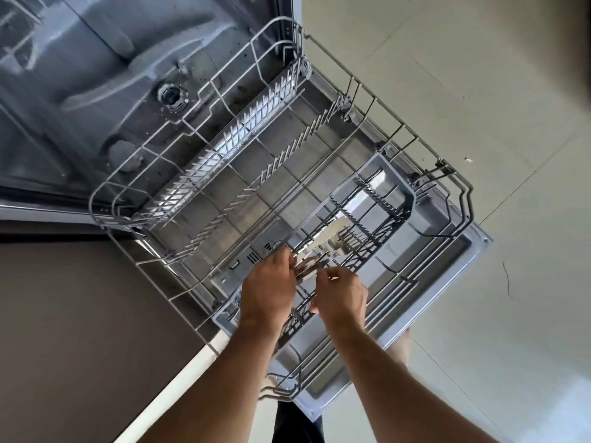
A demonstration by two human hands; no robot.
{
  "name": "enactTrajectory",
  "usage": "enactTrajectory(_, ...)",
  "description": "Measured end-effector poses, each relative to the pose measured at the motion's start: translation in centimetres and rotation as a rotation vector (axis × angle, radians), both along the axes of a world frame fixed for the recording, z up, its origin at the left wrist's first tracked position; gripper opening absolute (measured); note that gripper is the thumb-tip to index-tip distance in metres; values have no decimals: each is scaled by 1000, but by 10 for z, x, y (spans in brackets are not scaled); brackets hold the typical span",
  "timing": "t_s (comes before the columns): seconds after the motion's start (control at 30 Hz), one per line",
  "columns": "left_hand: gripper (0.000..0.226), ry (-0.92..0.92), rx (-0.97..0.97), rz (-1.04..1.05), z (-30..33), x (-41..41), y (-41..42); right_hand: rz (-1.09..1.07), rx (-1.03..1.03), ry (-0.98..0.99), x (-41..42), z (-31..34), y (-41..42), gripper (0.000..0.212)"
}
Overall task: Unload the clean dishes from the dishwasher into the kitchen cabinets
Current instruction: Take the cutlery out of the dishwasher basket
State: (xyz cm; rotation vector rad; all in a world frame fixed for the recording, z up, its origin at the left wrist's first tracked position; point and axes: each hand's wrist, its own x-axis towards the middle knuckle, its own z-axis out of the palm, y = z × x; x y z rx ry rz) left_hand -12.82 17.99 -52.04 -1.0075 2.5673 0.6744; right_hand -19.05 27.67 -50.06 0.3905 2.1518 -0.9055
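The dishwasher's lower wire rack (198, 187) is pulled out over the open door (460, 251). A grey cutlery basket (383, 199) sits in the rack's right half. Over its near end, my left hand (268, 289) grips a bundle of metal cutlery (323, 247), forks among them, with tines pointing away from me. My right hand (342, 295) is beside it, fingertips pinching the handles of the same bundle. The rest of the rack holds no dishes.
The dishwasher tub (128, 78) with its spray arm is at the upper left. A brown cabinet front (80, 314) fills the lower left. Pale tiled floor (479, 107) spreads to the right of the door. My leg in dark trousers (287, 423) is below the door.
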Motion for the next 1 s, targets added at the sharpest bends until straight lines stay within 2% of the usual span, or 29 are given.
enactTrajectory(0.13,15,-3,10,-11,6,0,-1,1,16,-2,0,-5,0,17)
enactTrajectory(0.27,31,50,62,72,8,-1,-1,13,0,49,3,-8,1,16)
enactTrajectory(0.43,31,144,79,104,10,3,6,25,-53,101,3,-6,2,15)
enactTrajectory(0.57,27,163,89,230,14,7,16,10,-97,95,3,-3,-1,22)
enactTrajectory(0.63,21,209,176,337,13,10,21,9,-108,78,4,-4,-4,26)
enactTrajectory(0.83,19,382,507,617,13,21,38,-85,-179,-65,1,-13,-4,14)
enactTrajectory(0.93,15,425,724,735,17,25,40,-87,-245,-130,0,-16,6,23)
enactTrajectory(1.0,18,452,825,796,25,27,39,-63,-276,-138,-2,-11,11,22)
